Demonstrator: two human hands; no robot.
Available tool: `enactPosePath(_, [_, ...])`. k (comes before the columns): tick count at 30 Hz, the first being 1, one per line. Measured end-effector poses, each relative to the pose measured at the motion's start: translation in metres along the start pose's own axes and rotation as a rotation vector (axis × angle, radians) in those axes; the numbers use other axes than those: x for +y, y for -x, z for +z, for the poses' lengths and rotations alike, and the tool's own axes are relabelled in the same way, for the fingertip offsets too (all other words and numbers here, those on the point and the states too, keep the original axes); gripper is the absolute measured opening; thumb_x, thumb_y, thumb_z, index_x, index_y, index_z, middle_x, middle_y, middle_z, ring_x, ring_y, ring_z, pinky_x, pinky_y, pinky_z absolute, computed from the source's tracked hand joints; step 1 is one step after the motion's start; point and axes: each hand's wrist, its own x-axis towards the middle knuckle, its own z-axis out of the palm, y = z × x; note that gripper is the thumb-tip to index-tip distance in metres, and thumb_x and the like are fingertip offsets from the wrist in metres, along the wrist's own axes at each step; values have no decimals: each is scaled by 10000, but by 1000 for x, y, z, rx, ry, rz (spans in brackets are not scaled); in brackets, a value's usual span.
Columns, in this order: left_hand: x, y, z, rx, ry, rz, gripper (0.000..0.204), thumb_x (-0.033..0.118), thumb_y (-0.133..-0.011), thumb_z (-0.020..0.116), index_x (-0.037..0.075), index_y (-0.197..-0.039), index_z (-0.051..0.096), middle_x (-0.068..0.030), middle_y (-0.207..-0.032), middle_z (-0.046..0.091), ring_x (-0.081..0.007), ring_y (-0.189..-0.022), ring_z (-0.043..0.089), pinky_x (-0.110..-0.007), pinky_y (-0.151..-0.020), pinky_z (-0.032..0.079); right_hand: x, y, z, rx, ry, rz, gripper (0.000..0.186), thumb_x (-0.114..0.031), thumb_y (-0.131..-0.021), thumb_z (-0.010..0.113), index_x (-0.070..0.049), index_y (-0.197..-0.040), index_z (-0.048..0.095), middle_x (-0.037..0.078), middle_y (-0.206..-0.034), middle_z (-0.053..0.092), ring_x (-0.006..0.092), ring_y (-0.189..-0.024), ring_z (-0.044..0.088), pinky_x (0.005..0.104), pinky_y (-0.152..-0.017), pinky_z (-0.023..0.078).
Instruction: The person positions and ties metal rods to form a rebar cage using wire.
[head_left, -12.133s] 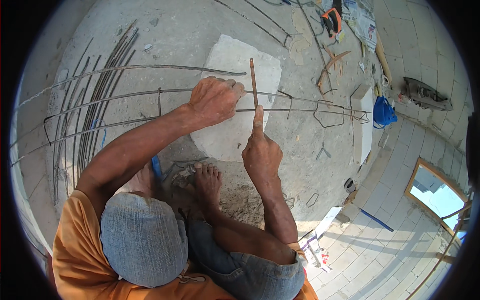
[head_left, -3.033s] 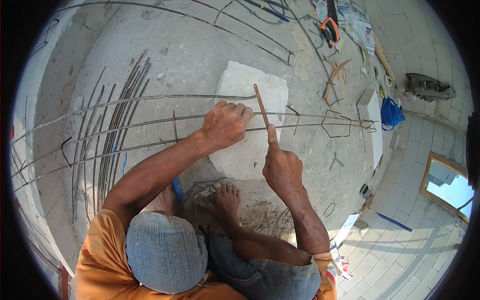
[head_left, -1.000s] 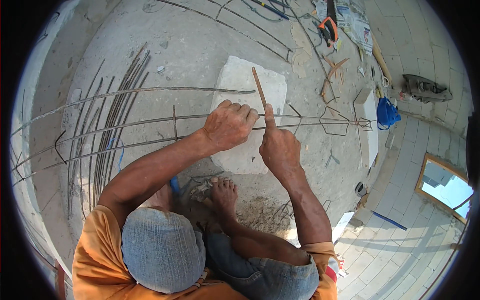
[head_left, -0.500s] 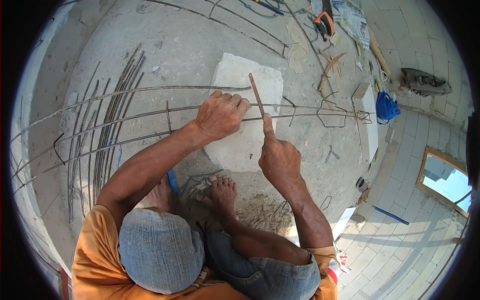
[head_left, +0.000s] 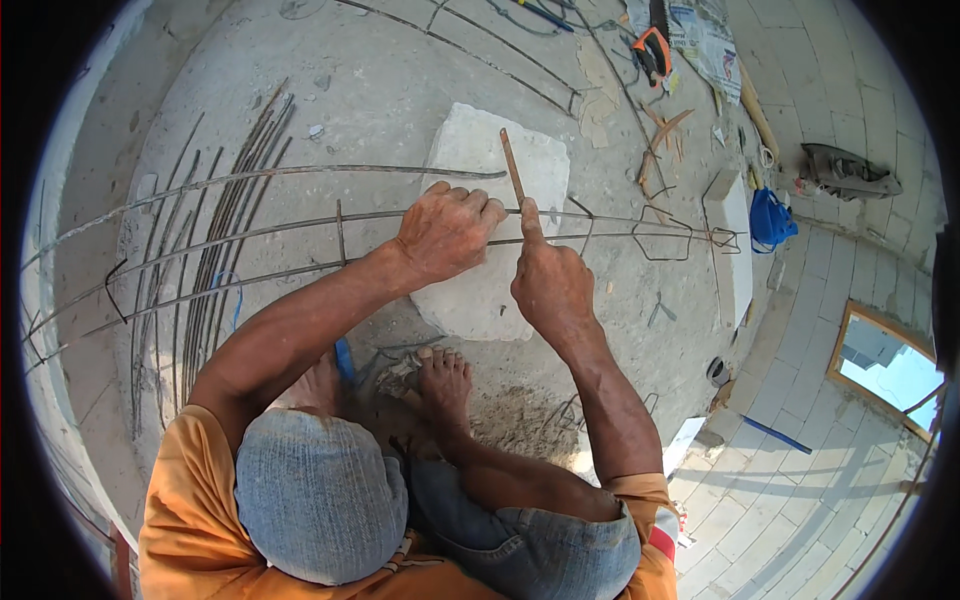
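The left hand (head_left: 450,232) is clenched over two long, thin rods (head_left: 372,215) tied by wire hoops — whether it grips one or both, I cannot tell. Just to its right, the right hand (head_left: 555,290) grasps a narrow, rusty blade (head_left: 512,163), index finger stretched along it. The blade juts beyond the fingertip over a pale slab (head_left: 475,300) on the floor (head_left: 640,360), its lower part hidden by the hand. A third rod (head_left: 330,168) ends near the blade, above the slab. Leftward lies a bundle (head_left: 228,205) of rods; at upper right, an orange-handled saw (head_left: 653,55) — and, below it, a blue bag (head_left: 771,220).
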Motion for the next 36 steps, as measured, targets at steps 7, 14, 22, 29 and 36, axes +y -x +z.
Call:
enactPosePath(7, [1,3,0,-15,-5,5,102,62,-690,613,35,-788,605,-79,-648,587,-205,-577,607,-352,-565,452,-3,10,0,-25,-41,18,720,3,-729,584,45,-1408,346,152,-554,590,316,-478,607,446,-469,489])
enactPosePath(14, [-3,-3,8,17,29,-6,83,62,-696,602,42,-777,599,-77,-642,572,-202,-574,600,-354,-567,441,8,32,0,17,-21,7,735,4,-718,601,44,-1408,350,143,-521,578,279,-451,609,419,-446,494])
enactPosePath(22, [12,12,-5,6,-25,68,96,81,-703,595,36,-787,589,-78,-650,571,-213,-583,601,-346,-569,439,1,14,12,59,-61,-19,619,-34,-849,575,-23,-1428,354,146,-548,581,270,-451,582,414,-427,454])
enactPosePath(29, [1,4,4,9,7,9,177,66,-676,611,68,-853,614,-45,-660,559,-190,-580,585,-326,-548,418,0,-12,6,42,-41,4,702,-27,-771,597,13,-1423,338,146,-553,595,304,-494,614,425,-458,481])
enactPosePath(36, [-9,6,3,-10,-56,14,110,65,-703,637,65,-812,619,-52,-654,570,-187,-579,587,-324,-553,424,5,8,-9,300,-286,110,634,-6,-866,567,-34,-1448,317,127,-518,553,270,-426,549,368,-421,441])
